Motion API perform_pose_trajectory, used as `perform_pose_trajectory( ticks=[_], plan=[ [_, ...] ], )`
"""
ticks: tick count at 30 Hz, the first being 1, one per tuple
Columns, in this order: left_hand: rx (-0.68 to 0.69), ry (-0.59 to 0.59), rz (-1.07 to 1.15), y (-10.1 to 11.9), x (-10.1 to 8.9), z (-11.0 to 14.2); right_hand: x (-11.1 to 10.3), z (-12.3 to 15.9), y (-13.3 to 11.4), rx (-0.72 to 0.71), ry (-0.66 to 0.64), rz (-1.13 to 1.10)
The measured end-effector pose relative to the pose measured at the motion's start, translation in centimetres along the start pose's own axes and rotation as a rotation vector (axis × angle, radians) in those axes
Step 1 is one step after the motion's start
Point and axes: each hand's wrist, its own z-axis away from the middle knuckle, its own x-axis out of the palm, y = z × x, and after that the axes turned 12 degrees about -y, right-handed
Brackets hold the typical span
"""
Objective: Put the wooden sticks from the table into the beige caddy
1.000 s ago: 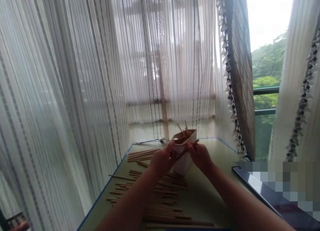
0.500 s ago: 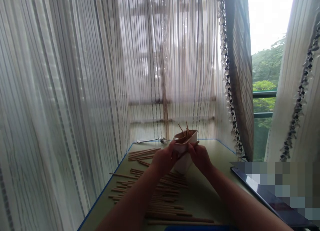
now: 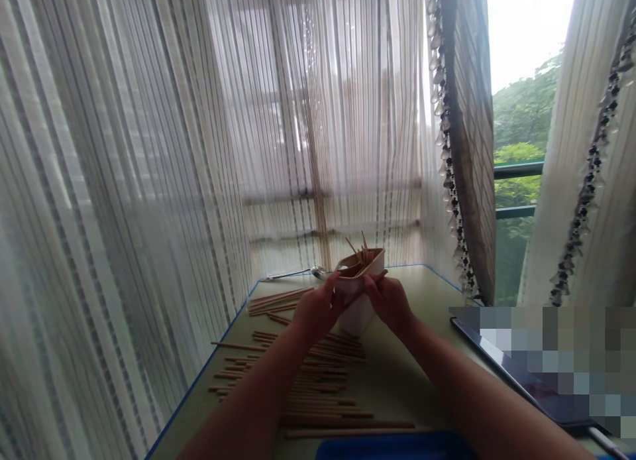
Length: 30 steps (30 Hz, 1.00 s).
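Observation:
A white, angular container [image 3: 358, 317] with an open top stands on the table. Several chopsticks [image 3: 365, 254] stick up out of it at different slants. In front of its near wall, a wooden chopstick [image 3: 355, 293] runs slantwise between both hands. My left hand [image 3: 318, 309] is closed around its lower left end, close against the container's left side. Closed fingers of my right hand [image 3: 390, 299] pinch it toward the upper right, its tip jutting past them. Whether more than one chopstick is held I cannot tell.
Many loose chopsticks [image 3: 322, 385] lie in rows on the table [image 3: 422, 394], partly under my left forearm. A metal spoon [image 3: 318, 272] rests at the far left edge. A dark tablet [image 3: 501, 370] lies at right, a blue object [image 3: 392, 447] at the near edge. Curtains [image 3: 338, 148] hang behind.
The whole view has shifted slightly, so more of the blue object at the near edge shows. Both hands keep the same hold on the chopstick before the container.

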Motion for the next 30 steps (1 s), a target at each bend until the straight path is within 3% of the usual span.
perform_pose_trajectory(
  ticks=[11, 30],
  plan=[
    [0.01, -0.01, -0.009, 0.18, -0.24, 0.08, 0.01, 0.04, 0.08, -0.011, 0.007, 0.015],
    [0.009, 0.004, -0.153, 0.77, -0.82, 0.19, -0.91, -0.09, -0.81, 0.023, -0.093, -0.006]
  ],
)
